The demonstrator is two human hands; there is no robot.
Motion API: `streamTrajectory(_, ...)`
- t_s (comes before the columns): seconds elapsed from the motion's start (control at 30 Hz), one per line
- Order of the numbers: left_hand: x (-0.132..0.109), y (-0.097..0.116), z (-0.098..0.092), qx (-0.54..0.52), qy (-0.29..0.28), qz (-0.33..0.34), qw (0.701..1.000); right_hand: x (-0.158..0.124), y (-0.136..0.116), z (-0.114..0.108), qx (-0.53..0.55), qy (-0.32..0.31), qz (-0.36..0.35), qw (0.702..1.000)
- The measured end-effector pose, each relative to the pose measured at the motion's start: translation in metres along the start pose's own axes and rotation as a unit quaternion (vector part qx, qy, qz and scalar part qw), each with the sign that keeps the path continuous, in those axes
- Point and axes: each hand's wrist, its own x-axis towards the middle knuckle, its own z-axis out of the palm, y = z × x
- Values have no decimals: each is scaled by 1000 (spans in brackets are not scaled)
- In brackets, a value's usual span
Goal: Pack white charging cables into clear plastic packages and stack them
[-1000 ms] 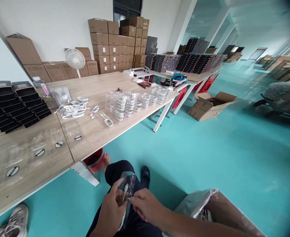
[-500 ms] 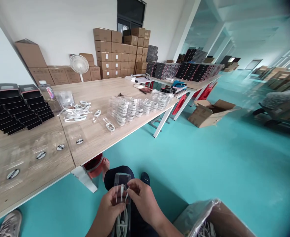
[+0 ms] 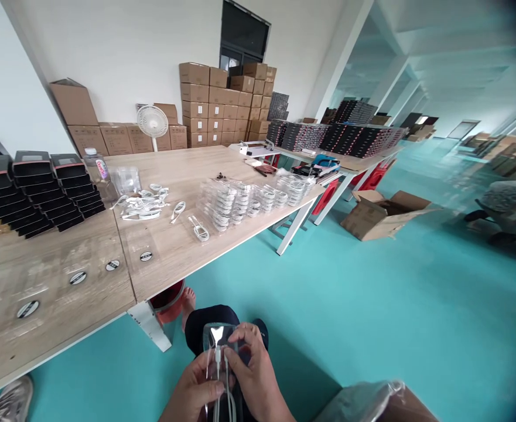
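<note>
The clear plastic tray (image 3: pixel 214 335) is over the lap, just off the edge of the table (image 3: pixel 176 170); it could tilt or slip if the left hand (image 3: pixel 196 384), wrapped on its side with the thumb across the front, eased off; the white cable (image 3: pixel 218 370) inside might then spring up (its own stiffness would be the cause); the connector (image 3: pixel 218 354) could be knocked askew by the right hand (image 3: pixel 254 364) working so close beside it.

At the lower right the lined box (image 3: pixel 372 398) is cut off by the frame, its contents out of view; the tray's lower end and the rest of the cable run off the bottom edge; the right thumb and forefinger are near each other at the cable's other end, mostly covering it, and I cannot tell whether they pinch it or merely press.
</note>
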Motion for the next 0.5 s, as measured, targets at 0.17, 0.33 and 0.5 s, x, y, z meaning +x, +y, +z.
streamTrajectory(0.17,-1,9,9,-4,-13,19,1000,-6,11,15,84,20,30,996)
streamTrajectory(0.33,0,27,17,12,-10,9,1000,-7,16,20,262,13,141,955)
streamTrajectory(0.5,-1,31,14,46,46,-12,998,-6,11,12,424,9,213,880)
